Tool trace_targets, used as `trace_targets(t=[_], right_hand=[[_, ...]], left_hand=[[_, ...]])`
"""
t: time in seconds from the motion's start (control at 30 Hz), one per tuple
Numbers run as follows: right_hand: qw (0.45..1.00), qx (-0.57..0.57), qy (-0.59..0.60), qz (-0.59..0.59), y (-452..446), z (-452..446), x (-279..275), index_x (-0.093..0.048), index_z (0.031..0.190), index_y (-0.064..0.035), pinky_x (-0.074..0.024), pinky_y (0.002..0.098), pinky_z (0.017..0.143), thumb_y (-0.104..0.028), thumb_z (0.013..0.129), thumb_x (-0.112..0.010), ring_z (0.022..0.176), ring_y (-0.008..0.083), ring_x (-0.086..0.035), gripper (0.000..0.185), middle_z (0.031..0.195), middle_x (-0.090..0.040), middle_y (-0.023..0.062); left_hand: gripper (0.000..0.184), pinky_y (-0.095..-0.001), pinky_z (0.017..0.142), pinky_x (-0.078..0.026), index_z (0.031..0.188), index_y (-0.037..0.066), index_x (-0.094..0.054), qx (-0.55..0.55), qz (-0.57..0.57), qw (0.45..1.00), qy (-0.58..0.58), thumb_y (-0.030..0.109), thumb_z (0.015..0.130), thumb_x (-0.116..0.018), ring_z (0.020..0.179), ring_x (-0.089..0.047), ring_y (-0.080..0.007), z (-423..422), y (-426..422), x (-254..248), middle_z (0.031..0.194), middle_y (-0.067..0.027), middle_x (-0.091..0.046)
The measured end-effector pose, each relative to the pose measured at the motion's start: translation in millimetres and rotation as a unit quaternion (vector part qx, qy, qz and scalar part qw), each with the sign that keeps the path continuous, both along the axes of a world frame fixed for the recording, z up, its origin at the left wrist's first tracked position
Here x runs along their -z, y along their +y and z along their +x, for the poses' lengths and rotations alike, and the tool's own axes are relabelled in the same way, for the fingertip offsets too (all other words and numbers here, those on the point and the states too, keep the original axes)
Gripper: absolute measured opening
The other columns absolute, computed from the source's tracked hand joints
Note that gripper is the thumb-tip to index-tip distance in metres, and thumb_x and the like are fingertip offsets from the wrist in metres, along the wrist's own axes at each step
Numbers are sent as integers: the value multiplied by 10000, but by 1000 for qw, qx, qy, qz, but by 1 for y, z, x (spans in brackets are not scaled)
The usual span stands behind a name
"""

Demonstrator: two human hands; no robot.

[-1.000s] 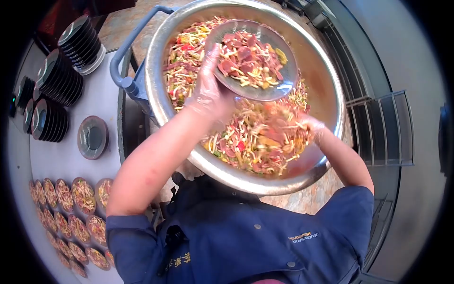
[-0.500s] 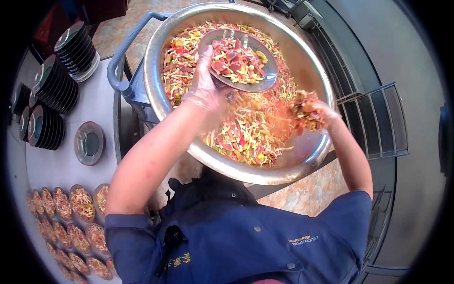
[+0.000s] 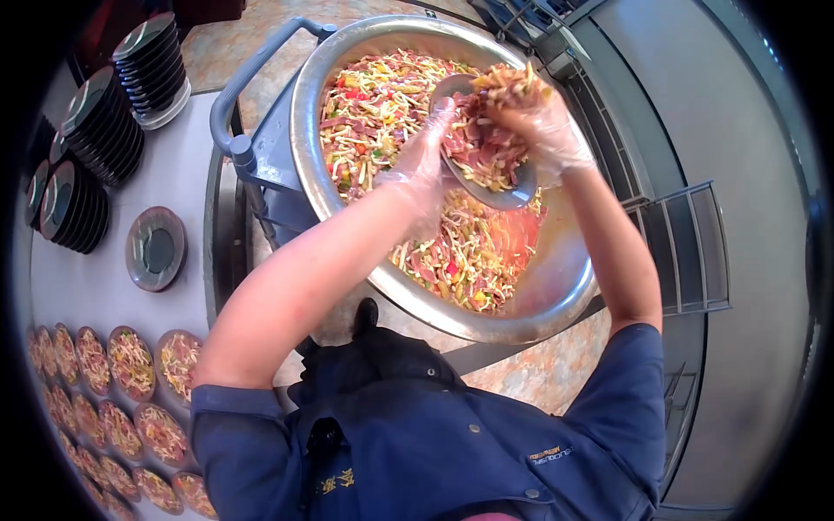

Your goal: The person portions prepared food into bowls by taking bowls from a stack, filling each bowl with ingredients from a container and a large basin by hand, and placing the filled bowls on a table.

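Note:
My left hand (image 3: 423, 156), in a clear plastic glove, grips the left rim of a grey plate (image 3: 504, 195) and holds it tilted over a large metal basin (image 3: 308, 165). Sliced meat and pale strips (image 3: 485, 148) lie heaped on the plate. Gloved as well, my right hand (image 3: 546, 130) is at the plate's upper right, its fingers curled around a clump of the food mixture (image 3: 508, 87). Below the plate, the basin holds more of the mixture (image 3: 460, 260), with red liquid at its right side.
A blue cart (image 3: 282, 161) with a raised handle stands under the basin. On the white table (image 3: 187, 252) at left are stacks of dark plates (image 3: 100, 126), one bare plate (image 3: 156, 249) and rows of filled plates (image 3: 130, 362). Metal racks (image 3: 682, 247) stand at right.
My right hand has brought its clump of food from the basin's right side up to the plate. The plate has shifted right and tilted more steeply.

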State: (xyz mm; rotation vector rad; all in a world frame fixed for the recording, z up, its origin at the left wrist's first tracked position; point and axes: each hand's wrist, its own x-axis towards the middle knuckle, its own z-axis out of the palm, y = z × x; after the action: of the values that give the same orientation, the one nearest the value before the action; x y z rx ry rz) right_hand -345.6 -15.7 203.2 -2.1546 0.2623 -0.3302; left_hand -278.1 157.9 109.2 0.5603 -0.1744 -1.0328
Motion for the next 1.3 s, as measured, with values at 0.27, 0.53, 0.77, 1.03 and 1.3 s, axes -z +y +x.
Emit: trace_targets(t=[0.27,0.53,0.77,1.03,1.3], right_hand=[[984,-97,-135,-64,20,2,46,-609,1311,-7,-549,317,951,-133,926,-741,1066,152,-683,426,1179,-730,80],[971,18,-193,138,12,4,44,-687,1068,-7,-540,285,763,-239,1045,-648,868,109,-656,237,986,-721,50],[947,76,-265,164,-13,15,28,-604,1070,-51,-548,319,828,-357,1039,-654,899,161,-657,312,937,-693,72],[915,104,-355,160,-73,-63,-15,-590,1035,-71,-541,323,819,-292,1059,-625,817,153,-607,225,901,-639,57],[895,-101,242,-362,-93,-155,110,-661,1183,-13,-588,327,816,-339,879,-816,961,192,-723,472,1070,-727,143]], left_hand=[[600,-429,873,-637,1374,91,-605,-61,12,997,39,534,974,-663,1028,-726,-261,4,-3,3,1282,-129,-667],[700,-456,928,-616,1418,41,-527,-29,-53,997,42,533,949,-700,1085,-711,-296,9,-8,15,1317,-176,-638],[629,-510,1038,-537,1464,147,-486,-15,-20,999,43,589,1019,-538,1216,-637,-324,-4,2,-8,1398,-127,-603],[539,-388,952,-546,1479,187,-489,-27,-34,998,41,534,1068,-470,1159,-643,-224,-4,2,-8,1355,-64,-629],[608,-445,917,-542,1433,172,-519,-39,-84,995,34,578,990,-605,1137,-650,-265,-2,0,0,1297,-71,-647]])
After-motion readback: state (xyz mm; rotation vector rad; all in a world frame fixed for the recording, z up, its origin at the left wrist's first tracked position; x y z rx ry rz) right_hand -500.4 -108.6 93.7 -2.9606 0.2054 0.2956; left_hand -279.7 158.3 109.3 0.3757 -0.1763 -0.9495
